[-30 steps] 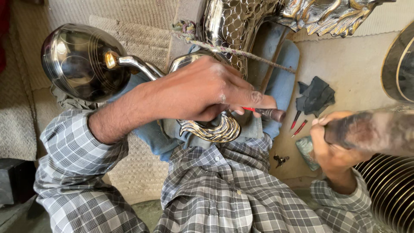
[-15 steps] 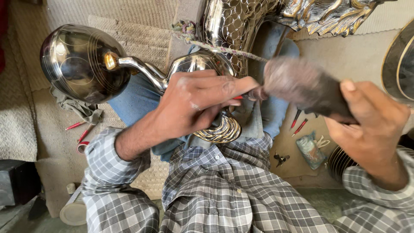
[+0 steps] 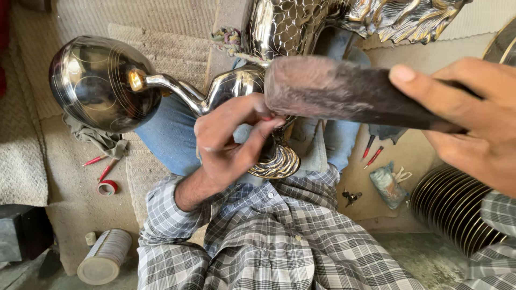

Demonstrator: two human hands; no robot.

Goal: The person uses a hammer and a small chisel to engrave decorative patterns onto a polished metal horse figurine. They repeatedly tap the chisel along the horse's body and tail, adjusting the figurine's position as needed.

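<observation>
A shiny engraved metal piece (image 3: pixel 236 83) lies across my lap, with a round dome (image 3: pixel 97 83) at the left, a curved neck and a coiled base (image 3: pixel 279 164). My left hand (image 3: pixel 231 145) grips a thin red-marked tool (image 3: pixel 267 118) and presses it against the piece's middle. My right hand (image 3: pixel 473 113) holds a dark wooden mallet (image 3: pixel 333 91), whose worn head hovers just above the left hand's fingers. A scaled metal figure (image 3: pixel 290 27) rises at the top.
A red tape roll (image 3: pixel 107 187), red-handled tools (image 3: pixel 94 160) and a grey rag (image 3: pixel 97 139) lie on the mat at left. A tin can (image 3: pixel 105 256) stands lower left. Ribbed metal discs (image 3: pixel 457 204), a small bag (image 3: pixel 389 185) and more red tools (image 3: pixel 373 156) lie at right.
My right hand has swung the mallet up from the lower right and leftward, over the metal piece. My left hand stayed on the tool against the piece.
</observation>
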